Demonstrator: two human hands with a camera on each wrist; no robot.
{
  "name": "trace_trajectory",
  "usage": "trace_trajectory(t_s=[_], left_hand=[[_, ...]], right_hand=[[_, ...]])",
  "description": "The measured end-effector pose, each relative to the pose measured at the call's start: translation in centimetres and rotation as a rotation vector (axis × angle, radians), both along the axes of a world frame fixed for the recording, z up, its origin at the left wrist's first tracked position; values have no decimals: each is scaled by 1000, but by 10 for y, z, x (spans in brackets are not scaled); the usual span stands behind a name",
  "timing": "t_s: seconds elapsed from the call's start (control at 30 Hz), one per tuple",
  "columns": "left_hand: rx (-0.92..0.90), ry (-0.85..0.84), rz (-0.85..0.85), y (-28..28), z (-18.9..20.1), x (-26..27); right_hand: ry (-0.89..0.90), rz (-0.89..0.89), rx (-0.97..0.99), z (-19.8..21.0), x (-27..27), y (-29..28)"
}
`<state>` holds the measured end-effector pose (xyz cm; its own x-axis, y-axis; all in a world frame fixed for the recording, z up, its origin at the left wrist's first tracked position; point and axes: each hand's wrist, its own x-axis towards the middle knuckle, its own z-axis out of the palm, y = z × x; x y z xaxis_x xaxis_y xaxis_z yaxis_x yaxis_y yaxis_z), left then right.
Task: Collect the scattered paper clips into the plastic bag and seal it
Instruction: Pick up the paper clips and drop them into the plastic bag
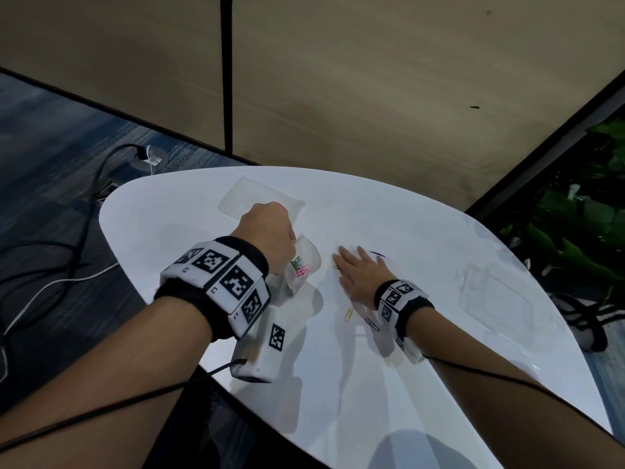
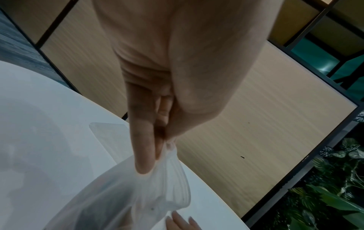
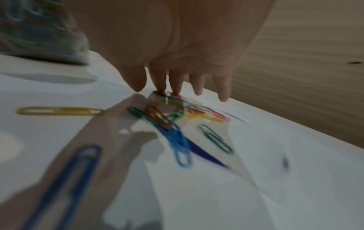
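Note:
My left hand (image 1: pixel 270 231) pinches the rim of a clear plastic bag (image 1: pixel 302 265) and holds it up over the white table (image 1: pixel 439 350); pink and green clips (image 1: pixel 299 267) lie inside it. The left wrist view shows the left hand (image 2: pixel 157 146) with thumb and fingers pinching the bag (image 2: pixel 157 186). My right hand (image 1: pixel 358 272) lies flat on the table, fingers straight, over a heap of coloured paper clips (image 3: pixel 167 118). Its fingertips (image 3: pixel 161 87) touch the heap. A yellow clip (image 1: pixel 349 314), also in the right wrist view (image 3: pixel 59 111), and a dark clip (image 1: pixel 372 324) lie loose near the wrist.
A second flat clear bag (image 1: pixel 260 201) lies at the table's far side. A white device (image 1: pixel 260 350) hangs under my left wrist. Cables (image 1: pixel 84 204) run over the carpet on the left. Wood panels stand behind the table, plants (image 1: pixel 581 214) at right.

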<state>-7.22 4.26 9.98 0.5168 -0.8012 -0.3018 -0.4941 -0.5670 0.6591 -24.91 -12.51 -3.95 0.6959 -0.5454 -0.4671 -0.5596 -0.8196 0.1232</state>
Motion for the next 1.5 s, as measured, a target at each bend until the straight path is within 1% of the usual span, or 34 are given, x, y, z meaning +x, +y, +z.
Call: trace_trajectory(t_s=[0.07,0.17,0.23,0.37,0.43,0.5,0.6,0.67,0.7,0.8,0.9,0.97,1.0,1.07,1.13,1.2,1.27,1.33,1.4,1.47,1.5], left_hand=[[1,-2,7,0,0,1],[-6,4,10,-1,-2,3],[-8,7,5,0,-2,2],[-5,6,-13,-2,-2,0],[-1,2,-16,-2,-1,-1],[-2,-1,-19,-2,-1,-2],[2,6,-11,-2,-2,-1],[4,11,-11,-2,-2,-1],[8,13,-13,-2,-2,-1],[20,10,-15,-4,-1,-1],[30,8,-12,-5,0,-2],[32,11,-5,-6,0,-2],[32,13,-4,-6,0,-2],[31,16,-6,-6,0,-3],[29,17,-11,-7,1,-4],[25,13,-11,-7,1,-6],[16,13,-2,-7,1,-7],[6,9,6,-7,1,-9],[1,4,12,-6,2,-9],[-7,8,13,-5,3,-9],[-11,11,13,-5,3,-8]], right_hand=[[42,-32,7,4,-14,-7],[4,-83,90,0,-27,-9],[-87,-200,100,-1,-26,2],[-162,-137,65,-12,-30,18],[-224,-96,-4,-15,-33,20],[-280,-94,-50,-15,-36,19],[-301,-120,-61,-9,-39,19],[-352,-215,-26,-3,-40,17],[-400,-290,-1,0,-41,16],[-613,-588,87,9,-45,8],[-805,-918,303,18,-47,-5],[-933,-1056,454,29,-44,-15],[-1017,-1093,534,37,-40,-17],[-1206,-1112,729,57,-30,-15],[-1322,-1061,928,81,-16,-3],[-1357,-988,1084,100,-1,15],[-1353,-949,1173,109,13,34],[-1333,-919,1192,109,27,53],[-1283,-890,1162,103,37,69],[-1215,-840,1099,93,41,81],[-1178,-795,1036,89,41,85]])
